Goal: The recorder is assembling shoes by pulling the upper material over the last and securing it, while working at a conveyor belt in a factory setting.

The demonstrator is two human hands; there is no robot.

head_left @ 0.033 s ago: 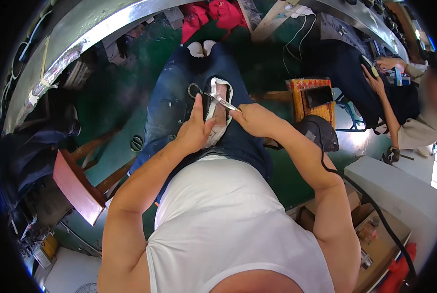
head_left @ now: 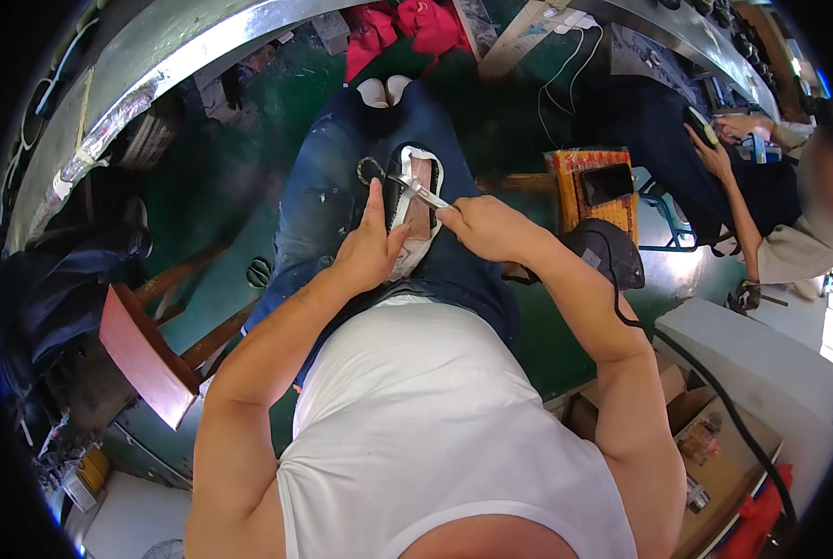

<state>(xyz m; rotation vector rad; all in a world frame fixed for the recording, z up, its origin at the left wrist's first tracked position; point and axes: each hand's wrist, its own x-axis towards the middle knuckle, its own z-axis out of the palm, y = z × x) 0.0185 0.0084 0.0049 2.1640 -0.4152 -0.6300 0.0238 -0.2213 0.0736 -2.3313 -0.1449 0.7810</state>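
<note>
A shoe lies sole side up on my lap, toe pointing away from me. Its white turned-in edge frames a brownish insole or last bottom. Along its left side, my left hand grips it, thumb on the near edge and fingers stretched forward. A silver plier-like hand tool crosses the shoe, its head at the left edge. Its handle end is in my closed right hand. A dark cord loop sticks out left of the shoe, beyond my fingertips.
At right, a phone lies on an orange patterned packet. Another person's hand holds something pale farther right. A reddish wooden stool stands at left, with scissors near it. A metal-edged bench runs along the far side.
Very little differs. The tool's handle and my right hand have shifted slightly; the shoe and my left hand stay almost in place.
</note>
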